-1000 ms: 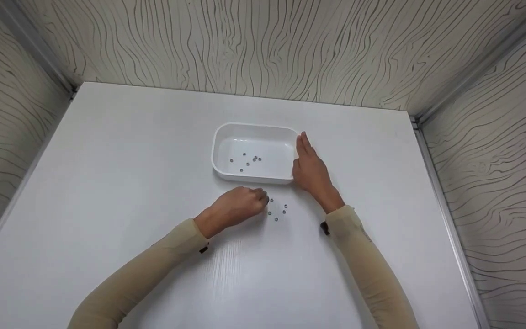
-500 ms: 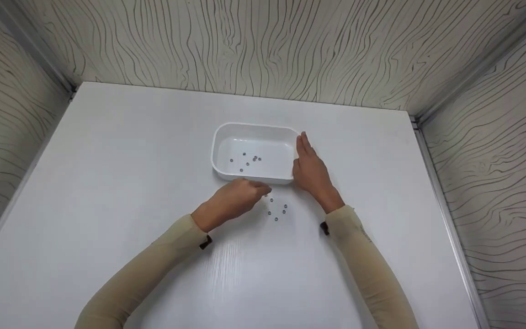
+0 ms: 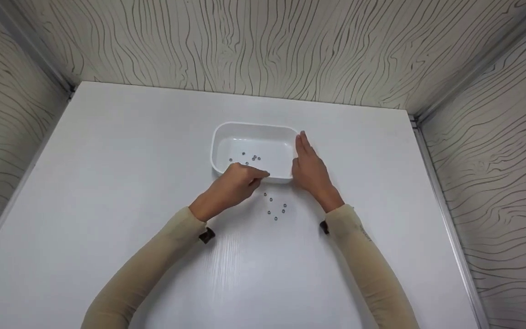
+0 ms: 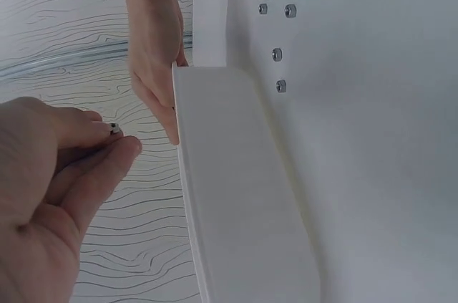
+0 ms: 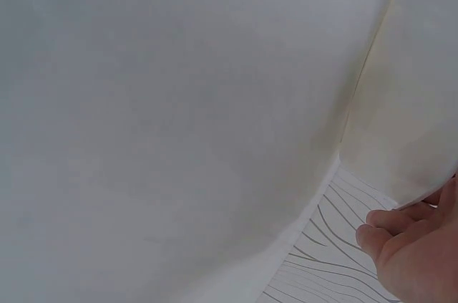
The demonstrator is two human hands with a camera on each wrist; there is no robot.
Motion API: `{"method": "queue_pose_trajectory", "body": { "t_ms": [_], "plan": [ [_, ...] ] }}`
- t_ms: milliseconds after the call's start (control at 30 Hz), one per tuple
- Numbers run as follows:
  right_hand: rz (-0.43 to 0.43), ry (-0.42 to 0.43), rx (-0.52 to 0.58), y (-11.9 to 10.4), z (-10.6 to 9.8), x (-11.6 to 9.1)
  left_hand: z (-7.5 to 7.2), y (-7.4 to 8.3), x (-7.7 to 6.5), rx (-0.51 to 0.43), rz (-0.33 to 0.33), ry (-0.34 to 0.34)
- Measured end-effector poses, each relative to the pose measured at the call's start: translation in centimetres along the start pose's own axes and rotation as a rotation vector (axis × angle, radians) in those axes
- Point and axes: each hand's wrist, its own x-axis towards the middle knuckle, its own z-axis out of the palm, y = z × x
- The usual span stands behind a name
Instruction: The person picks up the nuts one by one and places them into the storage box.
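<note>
1 small nut point(image 4: 114, 129) sits pinched between the thumb and fingertips of the left hand point(image 3: 233, 185), which I see hanging above the near rim of the white tray point(image 3: 263, 132). Just ahead of those fingers lies the tray's floor, with 6 nuts point(image 3: 253, 159) in my view there; the hand may hide more. Behind the fingers, on the person's side, 6 loose nuts point(image 4: 277, 54) lie on the table point(image 3: 153, 151). To the right of the pinch, the right hand point(image 3: 312, 171) touches the tray's end wall, its fingers straight along it.

I judge the step in hand to be a lift over the rim and a release. I'd clear the rim before loosening anything, since the nut sits right at the fingertips and a knock could flick it away. I'd then lower the tips toward bare floor ahead of them and part them gently, to limit any bounce. The right fingers should press just enough to steady the tray, not slide it.
</note>
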Motion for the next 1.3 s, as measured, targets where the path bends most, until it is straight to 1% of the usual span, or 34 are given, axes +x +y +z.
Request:
{"method": "queue_pose_trajectory", "body": {
  "t_ms": [133,267,433,533,700,900,1100,1300],
  "plan": [
    [0.000,-0.003,-0.001,-0.1,-0.1,0.0,-0.3,-0.5,0.5,-0.077,-0.091,0.036],
    [0.001,-0.002,-0.004,-0.2,-0.3,0.0,-0.5,-1.2,1.0,-0.155,-0.167,0.080],
    [0.009,-0.008,-0.009,-0.3,-0.3,0.1,-0.5,-2.0,1.8,-0.261,-0.264,0.112],
    [0.012,-0.012,-0.011,-0.4,-0.3,0.1,-0.5,-2.3,2.2,-0.288,-0.311,0.123],
    [0.016,-0.008,-0.008,-0.4,-0.2,0.1,-0.3,-2.7,3.0,-0.302,-0.364,0.127],
    [0.028,-0.011,-0.006,-0.5,-0.2,0.1,-0.2,-3.2,3.9,-0.372,-0.439,0.129],
    [0.032,-0.021,-0.019,-0.5,-0.2,0.1,-0.3,-3.5,4.7,-0.398,-0.469,0.122],
    [0.024,-0.025,-0.022,-0.4,-0.2,0.0,-0.2,-3.4,5.9,-0.416,-0.503,0.111]
  ]
}}
